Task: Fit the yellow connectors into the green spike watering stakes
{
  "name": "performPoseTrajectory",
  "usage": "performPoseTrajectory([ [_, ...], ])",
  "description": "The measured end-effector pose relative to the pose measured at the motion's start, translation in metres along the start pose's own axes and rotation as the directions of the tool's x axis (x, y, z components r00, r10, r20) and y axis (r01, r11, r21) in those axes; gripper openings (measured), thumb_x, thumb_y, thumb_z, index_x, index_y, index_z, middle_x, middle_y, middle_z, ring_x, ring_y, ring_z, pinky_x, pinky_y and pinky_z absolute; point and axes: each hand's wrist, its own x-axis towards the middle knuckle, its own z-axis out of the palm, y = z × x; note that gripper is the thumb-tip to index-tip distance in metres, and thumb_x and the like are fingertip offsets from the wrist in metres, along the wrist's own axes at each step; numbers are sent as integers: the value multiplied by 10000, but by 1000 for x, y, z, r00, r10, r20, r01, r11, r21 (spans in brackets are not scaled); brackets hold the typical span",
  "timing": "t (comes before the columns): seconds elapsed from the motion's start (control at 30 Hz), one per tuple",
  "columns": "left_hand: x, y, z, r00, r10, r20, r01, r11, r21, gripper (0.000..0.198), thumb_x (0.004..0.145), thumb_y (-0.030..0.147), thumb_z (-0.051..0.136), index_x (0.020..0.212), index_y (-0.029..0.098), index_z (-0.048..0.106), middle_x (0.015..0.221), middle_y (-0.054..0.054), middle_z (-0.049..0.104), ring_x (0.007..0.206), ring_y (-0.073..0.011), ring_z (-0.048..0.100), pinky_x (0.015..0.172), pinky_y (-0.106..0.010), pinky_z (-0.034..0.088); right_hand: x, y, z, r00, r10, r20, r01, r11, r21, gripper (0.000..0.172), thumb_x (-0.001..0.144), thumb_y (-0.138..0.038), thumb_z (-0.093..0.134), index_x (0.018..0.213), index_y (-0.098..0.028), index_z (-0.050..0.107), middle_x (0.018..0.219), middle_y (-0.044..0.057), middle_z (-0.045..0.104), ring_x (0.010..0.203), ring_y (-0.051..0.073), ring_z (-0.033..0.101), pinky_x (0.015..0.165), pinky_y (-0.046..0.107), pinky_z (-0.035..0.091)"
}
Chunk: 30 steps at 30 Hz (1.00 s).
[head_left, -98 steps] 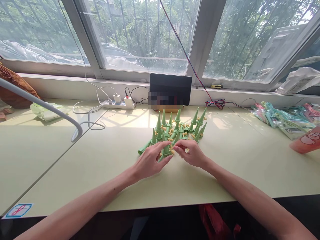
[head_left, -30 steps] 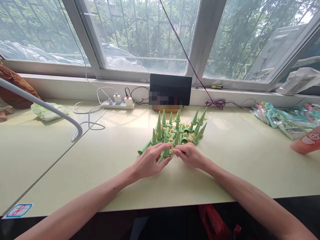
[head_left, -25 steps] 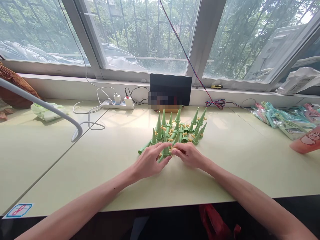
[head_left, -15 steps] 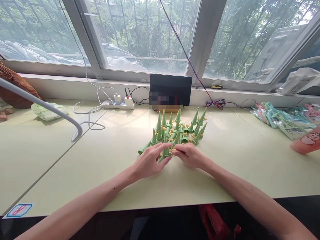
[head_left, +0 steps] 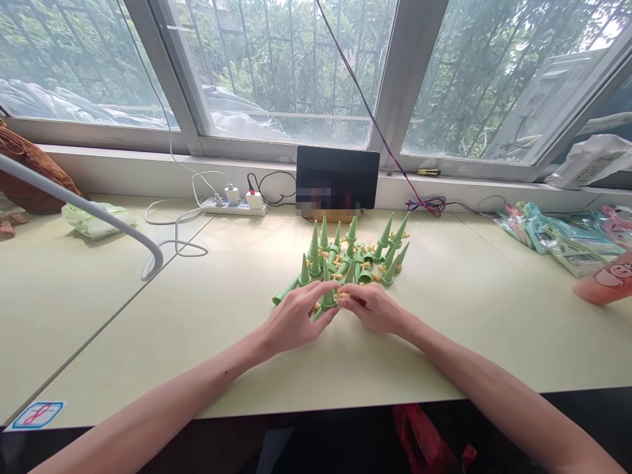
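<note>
My left hand (head_left: pixel 299 315) is closed around the base of a green cone (head_left: pixel 326 296) near the front of a cluster. Beside it, my right hand (head_left: pixel 374 307) pinches a small yellow piece (head_left: pixel 342 296) at the cone's right side. The fingertips of both hands nearly meet there. Just beyond my hands stand several green cones (head_left: pixel 315 249) with small yellow pieces among them, some upright and some tilted. One green cone (head_left: pixel 286 289) lies on its side left of the group, its open end toward the left.
A dark screen (head_left: pixel 338 178) stands behind the cones. At the back left are a power strip (head_left: pixel 236 208) and white cables. Plastic-wrapped items (head_left: pixel 567 240) and a pink cup (head_left: pixel 603 282) lie at the right. A grey tube (head_left: pixel 89 207) crosses the left side.
My right hand has shifted very slightly at the yellow piece, its fingertips now a little changed in position. My left hand keeps the same hold on the cone.
</note>
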Motion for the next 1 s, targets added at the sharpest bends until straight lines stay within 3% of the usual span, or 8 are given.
performPoseTrajectory([
  [0.17,0,0,0,1000,13,18,-13,1000,-10,344,935,283,585,1263,181,563,736,16,618,498,-75,456,542,-219,397,0,2,1,1000,-1,-5,1,1000,-3,475,1025,-464,412,638,-205,317,596,-56,238,540,102,217,510,257,215],
  [0.43,-1,0,0,1000,19,18,-18,1000,-22,312,930,272,591,1230,188,581,869,-26,683,506,-68,471,539,-220,416,1,-4,-2,998,38,43,-37,999,-17,512,1043,-448,353,613,-182,430,569,-47,293,511,89,270,514,250,235],
  [0.6,0,0,0,1000,6,5,-6,1000,-2,318,928,253,584,1240,194,572,904,-29,688,491,-61,431,526,-218,399,0,-4,-1,1000,28,13,-28,999,-20,347,1023,-412,433,763,-197,510,569,-61,338,520,99,304,539,241,264],
  [0.83,-1,-1,0,999,-3,35,3,1000,7,322,940,265,578,1256,202,569,952,-39,687,539,-77,486,551,-227,413,0,0,1,1000,9,8,-9,1000,5,406,1033,-391,402,676,-206,346,594,-56,277,532,102,249,524,254,227],
  [1.0,-1,-1,0,999,32,43,-33,999,12,312,949,267,571,1252,193,570,933,-44,679,570,-89,527,572,-230,436,0,-3,1,1000,4,30,-4,1000,5,424,1049,-373,351,664,-195,382,587,-53,295,514,93,259,523,252,231],
])
